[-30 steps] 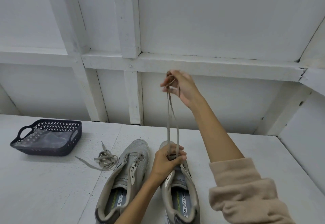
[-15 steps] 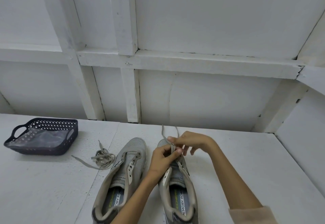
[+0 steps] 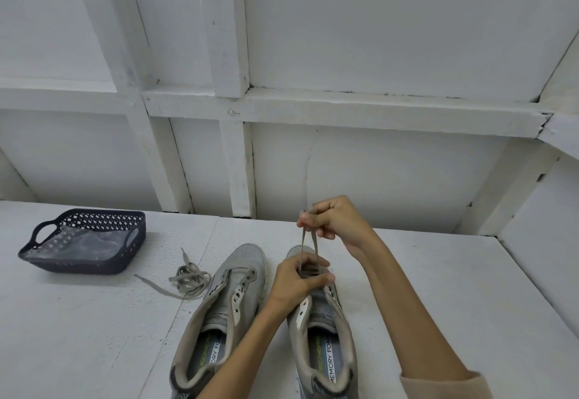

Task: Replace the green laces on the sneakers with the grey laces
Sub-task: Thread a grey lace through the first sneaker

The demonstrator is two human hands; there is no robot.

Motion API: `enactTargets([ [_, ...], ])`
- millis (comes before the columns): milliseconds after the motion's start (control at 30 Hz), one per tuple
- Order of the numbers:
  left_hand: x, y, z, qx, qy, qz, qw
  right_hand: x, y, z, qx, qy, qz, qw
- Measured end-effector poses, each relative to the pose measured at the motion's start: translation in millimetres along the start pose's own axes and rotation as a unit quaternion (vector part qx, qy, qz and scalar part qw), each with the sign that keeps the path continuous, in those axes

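**Both ends of a lace drawn up from the right sneaker**

The insole of the right sneaker reads "MEMORY FOA" in dark capitals on a pale strip, the last letters hidden under the tongue, and a yellow-green logo beside the strip is too small to read. The left sneaker, lying just beside it with its toe pointing the same way, shows "MORY FO" and the same green mark. Its eyelets are bare.

The left hand is curled over the front of the right sneaker's throat, thumb lying across the top and fingers wrapped round the upper, gripping it at the lowest eyelets. Above and just beyond that sneaker's toe, the right hand is raised with the wrist bent and the knuckles turned up, its fingertips pinching both strands of the grey lace. The two strands run down from it, close together and fairly taut, into the left hand's grip. A beige sleeve shows on the right forearm.

A loose lace — greyish, its exact colour unclear — lies bunched on the white tabletop, on the far side of the left sneaker from the right sneaker. Farther out the same way stands a dark perforated basket with clear plastic in it. A white framed wall rises beyond the toes.
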State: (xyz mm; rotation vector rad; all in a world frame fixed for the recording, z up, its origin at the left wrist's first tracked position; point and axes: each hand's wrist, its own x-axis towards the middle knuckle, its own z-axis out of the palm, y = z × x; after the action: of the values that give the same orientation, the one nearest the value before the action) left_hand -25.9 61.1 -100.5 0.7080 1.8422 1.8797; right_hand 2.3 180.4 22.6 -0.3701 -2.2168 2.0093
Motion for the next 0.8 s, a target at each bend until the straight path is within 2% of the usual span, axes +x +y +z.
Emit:
enactTargets([
  [233,-0.5,0.4,-0.2,0.029,-0.008,0.008,1.0,-2.3,2.6,-4.1,0.012,-0.005,0.014,1.0],
  [367,-0.9,9.9,0.1,-0.05,0.039,0.026,0.998,-1.4,5.4,-10.7,0.019,-0.002,0.023,1.0],
  [533,3.5,35.2,1.4,-0.07,0.027,0.067,0.995,1.8,6.8,-15.9,0.0,-0.01,0.027,1.0],
  [667,8.8,43.2,-3.0,-0.02,0.063,0.066,0.996,6.6,9.1,-18.2,-0.016,0.041,0.03,0.999],
  [800,8.8,40.9,-10.0,-0.013,0.117,0.036,0.992,14.8,27.7,-28.2,-0.059,0.151,0.049,0.986],
])
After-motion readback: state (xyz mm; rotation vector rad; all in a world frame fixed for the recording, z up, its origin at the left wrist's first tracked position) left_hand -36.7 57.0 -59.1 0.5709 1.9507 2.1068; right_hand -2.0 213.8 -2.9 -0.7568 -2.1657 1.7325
